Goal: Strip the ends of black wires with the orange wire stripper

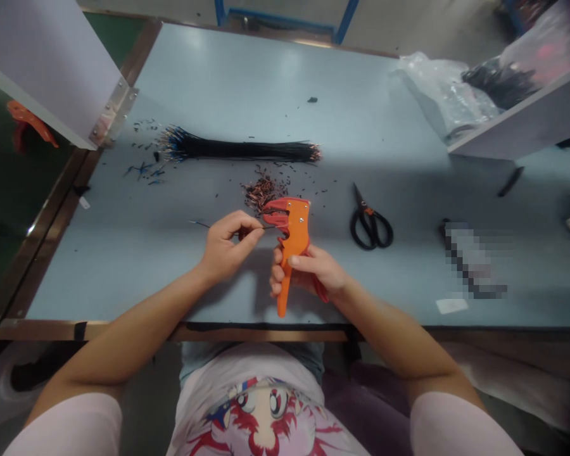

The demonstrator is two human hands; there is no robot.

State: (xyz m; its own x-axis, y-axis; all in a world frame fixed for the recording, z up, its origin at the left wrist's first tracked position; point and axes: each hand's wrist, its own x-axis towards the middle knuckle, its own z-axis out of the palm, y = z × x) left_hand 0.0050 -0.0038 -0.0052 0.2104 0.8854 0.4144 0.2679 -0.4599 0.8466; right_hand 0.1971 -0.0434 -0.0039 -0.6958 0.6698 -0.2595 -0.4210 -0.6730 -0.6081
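Note:
My right hand (308,269) is closed around the handles of an orange and red wire stripper (298,221), held upright with its jaws facing left. Between thumb and fingers, my left hand (230,244) pinches a thin black wire (200,223). One end of the wire sticks out to the left of the hand; the other reaches the stripper's jaws. Whether the jaws grip it I cannot tell. Just behind the jaws lies a pile of stripped wire scraps (261,190). Farther back, a long bundle of black wires (247,149) lies across the table, with bare copper ends on the right.
Black-handled scissors (371,225) lie right of the stripper. A blurred-out object (472,259) and a white label (452,306) are farther right. Plastic bags (451,92) rest by the right panel (522,123). A left panel (52,63) stands at the table's edge, near another orange tool (31,120).

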